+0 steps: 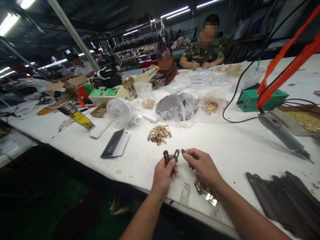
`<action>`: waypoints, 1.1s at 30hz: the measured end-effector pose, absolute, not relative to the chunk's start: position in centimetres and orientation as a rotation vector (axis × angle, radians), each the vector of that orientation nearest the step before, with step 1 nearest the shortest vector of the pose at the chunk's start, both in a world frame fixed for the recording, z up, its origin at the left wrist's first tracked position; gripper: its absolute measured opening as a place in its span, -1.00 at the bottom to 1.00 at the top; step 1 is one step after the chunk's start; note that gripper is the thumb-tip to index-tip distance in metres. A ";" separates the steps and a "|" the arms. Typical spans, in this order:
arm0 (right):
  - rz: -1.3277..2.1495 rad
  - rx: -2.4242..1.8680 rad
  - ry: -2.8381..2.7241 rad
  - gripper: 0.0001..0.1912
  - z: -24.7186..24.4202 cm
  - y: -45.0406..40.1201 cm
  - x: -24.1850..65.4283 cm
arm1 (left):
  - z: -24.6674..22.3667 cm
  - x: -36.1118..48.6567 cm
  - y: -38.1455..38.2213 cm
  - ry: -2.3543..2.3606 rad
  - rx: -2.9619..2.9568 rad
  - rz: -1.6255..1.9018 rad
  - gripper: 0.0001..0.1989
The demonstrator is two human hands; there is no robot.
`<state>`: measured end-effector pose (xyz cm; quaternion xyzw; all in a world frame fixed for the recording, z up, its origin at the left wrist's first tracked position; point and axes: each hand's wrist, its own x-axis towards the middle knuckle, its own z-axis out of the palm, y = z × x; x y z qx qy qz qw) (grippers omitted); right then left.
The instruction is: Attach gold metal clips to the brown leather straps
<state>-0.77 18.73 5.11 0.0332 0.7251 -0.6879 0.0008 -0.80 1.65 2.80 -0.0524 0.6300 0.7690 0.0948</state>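
My left hand [165, 175] is closed on a dark brown leather strap [166, 156], with two slotted ends sticking up past the thumb. Whether these belong to one folded strap or two, I cannot tell. Close beside it, my right hand [200, 163] pinches a small dark piece [182, 151] between thumb and fingertips; its kind is too small to make out. Beneath the right wrist lie shiny gold metal fittings [211, 199], partly covered by the arm. A larger heap of gold metal fittings [159, 134] sits ahead of both hands.
Dark straps [282, 200] lie side by side at right. An electric screwdriver [282, 131] hangs from an orange-wrapped cord near a green box [265, 99]. Beyond are plastic bags [177, 108], a white fan [120, 110] and a dark notebook [115, 144]. A co-worker [203, 50] sits across the table.
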 end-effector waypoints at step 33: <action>-2.186 0.134 2.036 -0.43 4.7 18.2 -1.3 | 3.1 -0.2 1.8 2.029 -0.077 2.111 -0.56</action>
